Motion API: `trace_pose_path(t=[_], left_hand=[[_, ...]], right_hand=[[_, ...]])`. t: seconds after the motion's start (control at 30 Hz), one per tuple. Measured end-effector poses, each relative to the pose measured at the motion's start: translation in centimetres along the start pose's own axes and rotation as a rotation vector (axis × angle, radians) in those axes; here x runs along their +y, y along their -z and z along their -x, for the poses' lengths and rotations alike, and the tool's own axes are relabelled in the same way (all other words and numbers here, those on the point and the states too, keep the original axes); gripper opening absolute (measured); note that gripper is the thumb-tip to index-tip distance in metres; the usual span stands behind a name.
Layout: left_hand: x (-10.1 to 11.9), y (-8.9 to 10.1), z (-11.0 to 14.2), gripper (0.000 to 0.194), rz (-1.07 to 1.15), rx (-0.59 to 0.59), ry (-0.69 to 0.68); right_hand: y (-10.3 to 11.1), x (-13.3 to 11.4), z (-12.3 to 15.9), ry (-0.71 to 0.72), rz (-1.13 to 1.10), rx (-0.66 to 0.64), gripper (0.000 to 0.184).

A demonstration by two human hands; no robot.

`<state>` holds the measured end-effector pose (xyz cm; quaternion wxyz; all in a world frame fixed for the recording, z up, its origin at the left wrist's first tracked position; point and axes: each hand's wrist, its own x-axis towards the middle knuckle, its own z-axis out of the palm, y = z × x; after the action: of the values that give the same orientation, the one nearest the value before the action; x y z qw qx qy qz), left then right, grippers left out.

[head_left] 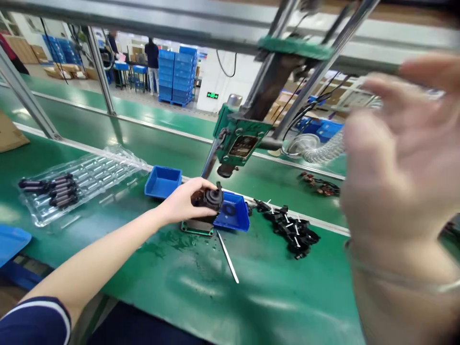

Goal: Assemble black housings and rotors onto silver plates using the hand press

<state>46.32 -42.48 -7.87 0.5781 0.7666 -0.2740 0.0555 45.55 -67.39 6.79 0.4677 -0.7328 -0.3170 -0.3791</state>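
My left hand (190,201) is closed around a round black plastic part (214,197), thumb on the near side and fingers over the far side. It holds the part above the metal base (197,227) of a green bench press (240,139), whose ram end hangs just above. The hand hides most of the base's middle. Close to the camera on the right, my right hand (402,158) is raised and blurred, fingers apart from the thumb, with nothing visible in it. A blue bin (241,225) with a black ring in it sits beside the left hand.
White tweezers (228,258) lie before the press. Black plastic parts (293,230) are heaped to the right. A second blue bin (163,182) and a clear tray (102,175) with dark cylindrical parts (61,189) stand left. Metal rails (201,136) cross behind.
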Motion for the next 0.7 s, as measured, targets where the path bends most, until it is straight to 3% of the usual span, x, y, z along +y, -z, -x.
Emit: trace_pose_path(t=[0.03,0.07,0.13,0.17,0.23,0.3,0.47,0.7], left_hand=[[-0.1,-0.7,1.7,0.048,-0.03,-0.036,-0.058],[-0.5,-1.6,3.5,0.046,-0.048,-0.075,-0.105],[-1.8,-3.6,7.2,0.042,-0.04,-0.142,-0.118],[-2.6,-4.6,8.8,0.041,-0.033,-0.156,-0.085],[-4.2,-6.3,11.1,0.043,-0.032,-0.169,-0.016],[-5.3,-7.1,12.1,0.044,-0.007,-0.189,-0.001],[-5.9,-6.3,11.4,0.047,0.122,-0.238,-0.019],[-5.8,-6.2,11.4,0.05,0.176,-0.224,0.018]], right_hand=[[-0.6,0.4,3.3,-0.023,0.045,0.019,0.052],[-1.5,0.9,6.9,-0.053,0.077,-0.09,0.054],[-3.2,2.0,14.6,-0.284,0.046,-0.48,0.057],[-4.0,2.5,18.2,-0.409,-0.028,-0.573,0.062],[-5.2,2.9,24.1,-0.631,-0.127,-0.643,0.065],[-6.1,2.6,27.5,-0.78,-0.194,-0.608,0.064],[-7.2,1.2,28.2,-0.924,-0.315,-0.467,0.062],[-7.0,0.8,27.6,-0.978,-0.392,-0.454,0.061]])
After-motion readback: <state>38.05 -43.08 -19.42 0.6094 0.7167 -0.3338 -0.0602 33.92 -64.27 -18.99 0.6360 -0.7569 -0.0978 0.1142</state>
